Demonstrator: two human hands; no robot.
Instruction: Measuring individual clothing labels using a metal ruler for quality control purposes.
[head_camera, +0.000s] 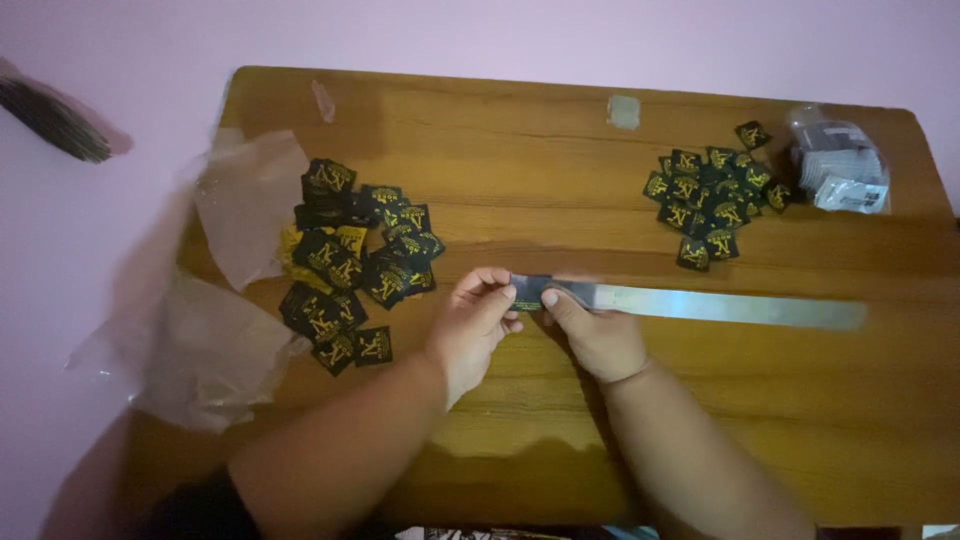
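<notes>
Both forearms enter from the lower edge of the head view and meet near the middle of a wooden table (520, 440). Left hand (475, 325) pinches, between thumb and fingertips, the left end of a small black fabric label (530, 291) with yellow printing. Right hand (597, 335) presses its thumb on the label's right end, where the label overlaps the near tip of a long metal ruler (720, 307) lying flat and running rightward across the table. Left of the hands lies a loose pile of black-and-yellow labels (350, 265), partly resting on crumpled clear plastic wrapping (215, 350) at the table's left edge. A second, smaller heap of labels (710, 200) lies at upper right, just beside a clear plastic bag (840, 165) holding pale items.
</notes>
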